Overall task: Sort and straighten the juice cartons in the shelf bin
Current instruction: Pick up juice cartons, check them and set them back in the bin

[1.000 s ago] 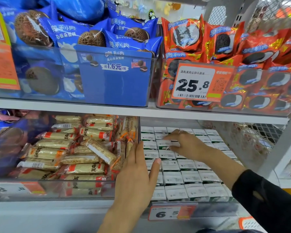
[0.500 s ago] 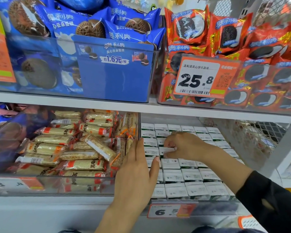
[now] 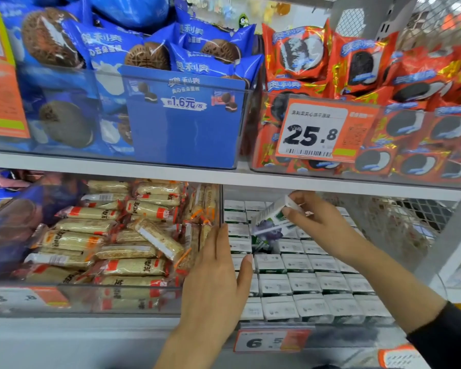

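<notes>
Above bin rows, right hand now pinches lifted carton; left hand flat.

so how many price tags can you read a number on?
3: the orange-and-white 25.8 tag on the red snack bin, the blue 1.6 card on the blue bin, the 6.5 tag under the juice cartons. Others are blurred.

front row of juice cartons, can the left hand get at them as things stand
Probably yes. The left hand lies open at the bin's near left corner, right beside the front row of cartons, whose tops are uncovered; the right hand works further back.
</notes>
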The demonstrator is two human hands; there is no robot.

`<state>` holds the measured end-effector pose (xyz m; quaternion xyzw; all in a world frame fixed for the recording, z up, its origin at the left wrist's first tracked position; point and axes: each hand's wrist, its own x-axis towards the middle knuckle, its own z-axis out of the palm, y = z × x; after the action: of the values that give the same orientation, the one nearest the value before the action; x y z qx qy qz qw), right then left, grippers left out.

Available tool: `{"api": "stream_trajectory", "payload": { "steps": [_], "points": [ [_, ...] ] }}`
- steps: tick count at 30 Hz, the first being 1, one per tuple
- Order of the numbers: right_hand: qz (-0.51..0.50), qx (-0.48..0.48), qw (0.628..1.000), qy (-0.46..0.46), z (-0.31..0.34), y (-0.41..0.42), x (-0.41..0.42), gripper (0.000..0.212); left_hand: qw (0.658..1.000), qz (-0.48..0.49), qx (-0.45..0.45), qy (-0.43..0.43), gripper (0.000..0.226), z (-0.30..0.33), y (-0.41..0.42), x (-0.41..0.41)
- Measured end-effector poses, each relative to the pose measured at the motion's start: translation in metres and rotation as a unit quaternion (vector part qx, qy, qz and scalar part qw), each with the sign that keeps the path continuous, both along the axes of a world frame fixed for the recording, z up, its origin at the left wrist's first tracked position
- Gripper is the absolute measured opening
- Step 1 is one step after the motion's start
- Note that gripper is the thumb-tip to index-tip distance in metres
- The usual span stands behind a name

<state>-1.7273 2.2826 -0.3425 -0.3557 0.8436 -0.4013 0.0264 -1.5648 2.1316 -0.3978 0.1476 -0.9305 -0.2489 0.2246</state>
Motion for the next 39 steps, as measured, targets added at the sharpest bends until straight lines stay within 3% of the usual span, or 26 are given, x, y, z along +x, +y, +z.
{"api": "stream_trajectory", "payload": {
  "steps": [4,8,11,14,17,20,23,30,39],
  "points": [
    [-0.081,-0.143,0.981,-0.101,-0.01,0.021,0.023,0.009,1.0,0.008,-0.02,0.022,0.066,0.003,0.005,0.001],
    [-0.124,-0.258,0.921,-0.265,-0.022,0.033,0.047,0.019,0.981,-0.068,-0.007,0.182,0.045,0.015,0.02,0.005],
    [-0.109,-0.269,0.903,-0.317,-0.027,0.039,0.06,0.042,0.963,-0.134,0.12,0.201,0.038,0.018,0.037,0.007],
    [-0.098,-0.28,0.897,-0.329,-0.025,0.04,0.067,0.04,0.945,-0.156,0.256,0.13,0.035,0.014,0.049,0.004],
    [-0.089,-0.291,0.896,-0.323,-0.022,0.04,0.071,0.028,0.925,-0.158,0.345,0.037,0.052,0.012,0.051,-0.003],
    [-0.082,-0.296,0.898,-0.313,-0.021,0.038,0.074,0.03,0.884,-0.194,0.424,-0.004,0.039,0.013,0.051,-0.009],
    [-0.076,-0.294,0.9,-0.312,-0.022,0.038,0.077,0.044,0.869,-0.196,0.454,0.002,0.031,0.012,0.05,-0.011],
    [-0.062,-0.312,0.879,-0.355,-0.023,0.04,0.076,0.044,0.798,-0.171,0.578,0.012,0.036,0.007,0.044,-0.015],
    [-0.046,-0.272,0.899,-0.34,-0.025,0.037,0.081,0.045,0.793,-0.167,0.583,0.056,0.031,0.009,0.044,-0.012]
  ]
}}
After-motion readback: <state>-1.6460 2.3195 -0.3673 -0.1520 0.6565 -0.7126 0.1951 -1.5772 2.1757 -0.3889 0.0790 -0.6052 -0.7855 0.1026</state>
